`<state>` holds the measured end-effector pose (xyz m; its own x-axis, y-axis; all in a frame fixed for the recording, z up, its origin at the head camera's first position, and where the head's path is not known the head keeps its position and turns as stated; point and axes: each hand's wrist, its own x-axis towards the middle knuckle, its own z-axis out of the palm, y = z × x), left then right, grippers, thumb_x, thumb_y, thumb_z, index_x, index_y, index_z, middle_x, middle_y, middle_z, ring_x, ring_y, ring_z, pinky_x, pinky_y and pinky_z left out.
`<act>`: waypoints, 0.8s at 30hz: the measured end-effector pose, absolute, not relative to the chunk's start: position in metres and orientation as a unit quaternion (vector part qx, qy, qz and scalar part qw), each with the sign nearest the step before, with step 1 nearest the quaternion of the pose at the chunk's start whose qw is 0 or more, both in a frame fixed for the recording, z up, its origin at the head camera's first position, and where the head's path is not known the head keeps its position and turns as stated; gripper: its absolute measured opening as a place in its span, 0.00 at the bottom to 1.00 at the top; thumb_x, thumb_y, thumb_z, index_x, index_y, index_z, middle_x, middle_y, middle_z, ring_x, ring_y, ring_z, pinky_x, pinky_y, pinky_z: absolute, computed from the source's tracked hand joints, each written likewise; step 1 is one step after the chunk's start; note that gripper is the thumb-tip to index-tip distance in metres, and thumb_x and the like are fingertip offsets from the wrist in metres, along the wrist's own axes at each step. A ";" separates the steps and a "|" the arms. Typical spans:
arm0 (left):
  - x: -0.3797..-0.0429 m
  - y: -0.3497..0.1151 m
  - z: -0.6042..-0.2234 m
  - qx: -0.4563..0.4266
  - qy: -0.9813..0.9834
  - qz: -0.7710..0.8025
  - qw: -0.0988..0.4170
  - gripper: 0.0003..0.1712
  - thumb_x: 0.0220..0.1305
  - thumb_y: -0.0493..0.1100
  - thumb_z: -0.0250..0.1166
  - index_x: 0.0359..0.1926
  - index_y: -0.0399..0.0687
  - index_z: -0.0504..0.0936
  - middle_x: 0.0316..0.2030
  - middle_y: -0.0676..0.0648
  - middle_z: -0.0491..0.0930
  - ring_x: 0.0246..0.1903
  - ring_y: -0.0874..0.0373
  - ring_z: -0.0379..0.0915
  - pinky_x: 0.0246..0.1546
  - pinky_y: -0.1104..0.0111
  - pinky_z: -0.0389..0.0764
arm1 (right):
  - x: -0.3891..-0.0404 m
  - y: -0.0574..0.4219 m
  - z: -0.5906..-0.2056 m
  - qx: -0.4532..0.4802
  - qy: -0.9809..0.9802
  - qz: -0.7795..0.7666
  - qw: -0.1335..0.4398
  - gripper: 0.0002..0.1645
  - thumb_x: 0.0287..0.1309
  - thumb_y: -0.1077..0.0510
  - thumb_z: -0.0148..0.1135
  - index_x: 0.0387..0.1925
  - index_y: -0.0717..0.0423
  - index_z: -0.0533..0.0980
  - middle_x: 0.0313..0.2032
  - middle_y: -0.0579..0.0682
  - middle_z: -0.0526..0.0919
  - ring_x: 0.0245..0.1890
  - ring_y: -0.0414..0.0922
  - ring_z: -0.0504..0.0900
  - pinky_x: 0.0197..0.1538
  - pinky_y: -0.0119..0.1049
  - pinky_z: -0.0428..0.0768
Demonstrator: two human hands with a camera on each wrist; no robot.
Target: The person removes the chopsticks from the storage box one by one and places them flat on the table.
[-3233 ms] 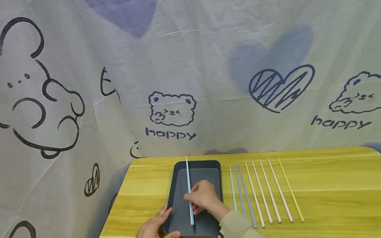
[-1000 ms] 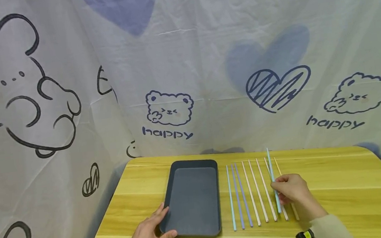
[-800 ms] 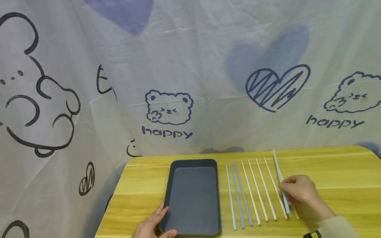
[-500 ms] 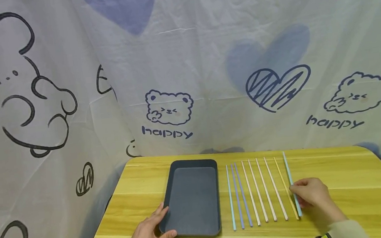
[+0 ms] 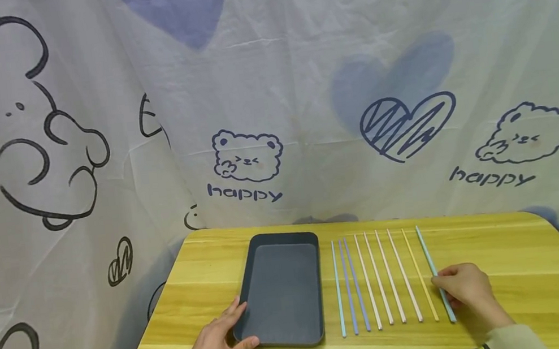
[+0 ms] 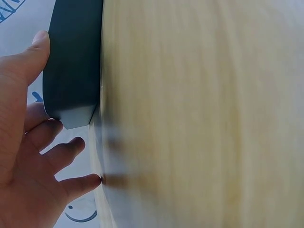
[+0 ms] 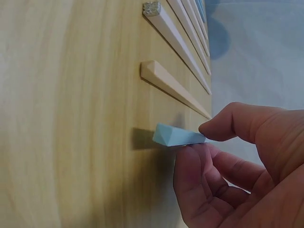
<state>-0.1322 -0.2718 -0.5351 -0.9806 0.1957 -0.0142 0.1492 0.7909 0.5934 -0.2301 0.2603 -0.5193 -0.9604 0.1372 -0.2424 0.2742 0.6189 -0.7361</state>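
Note:
My right hand (image 5: 467, 288) pinches a light blue chopstick (image 5: 426, 250) between thumb and fingers at the right end of a row of chopsticks. In the right wrist view this chopstick (image 7: 171, 136) points its thick end away from the fingertips, low over the wood, with a shadow beside it. A yellow chopstick (image 5: 421, 279) lies just to its left. My left hand (image 5: 215, 340) touches the near left corner of a dark grey rectangular tray (image 5: 284, 293), thumb on the near side, spread fingers along the left side. The left wrist view shows the thumb against the tray's wall (image 6: 73, 61).
Left of the yellow one lie several pale pink chopsticks (image 5: 368, 284), two blue-violet ones (image 5: 357, 286) and a light blue one (image 5: 338, 288), roughly parallel. The wooden table (image 5: 524, 262) ends at a printed cloth (image 5: 312, 91) behind and to the left.
My right hand has carried the light blue chopstick from over the tray, across the row, to the right of the yellow one, and lowered it. The left hand has stayed at the tray's corner.

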 end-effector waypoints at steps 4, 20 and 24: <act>-0.131 -0.272 -0.535 0.087 0.946 0.310 0.038 0.48 0.68 0.70 0.66 0.78 0.49 0.70 0.80 0.43 0.61 0.73 0.36 0.69 0.70 0.30 0.66 | -0.230 0.260 -0.522 0.115 0.899 -0.413 0.085 0.23 0.63 0.54 0.68 0.48 0.73 0.84 0.23 0.50 0.85 0.23 0.42 0.82 0.26 0.38 0.86; -0.130 -0.270 -0.537 0.094 0.948 0.303 0.030 0.49 0.67 0.70 0.67 0.78 0.48 0.70 0.81 0.43 0.60 0.73 0.36 0.68 0.71 0.30 0.66 | -0.229 0.263 -0.528 0.120 0.906 -0.399 0.073 0.19 0.58 0.55 0.70 0.42 0.68 0.85 0.27 0.51 0.87 0.24 0.42 0.83 0.26 0.38 0.87; -0.131 -0.270 -0.537 0.090 0.949 0.302 0.025 0.48 0.67 0.70 0.67 0.78 0.48 0.70 0.80 0.44 0.61 0.74 0.37 0.68 0.71 0.31 0.66 | -0.229 0.264 -0.527 0.121 0.901 -0.411 0.068 0.20 0.60 0.55 0.68 0.44 0.70 0.85 0.26 0.50 0.87 0.24 0.42 0.83 0.27 0.38 0.87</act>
<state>-0.1308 -0.2704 -0.5365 -0.9824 0.1865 0.0074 0.1563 0.8008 0.5781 -0.2294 0.2636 -0.5271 -0.9617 0.1618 -0.2214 0.2733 0.6325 -0.7248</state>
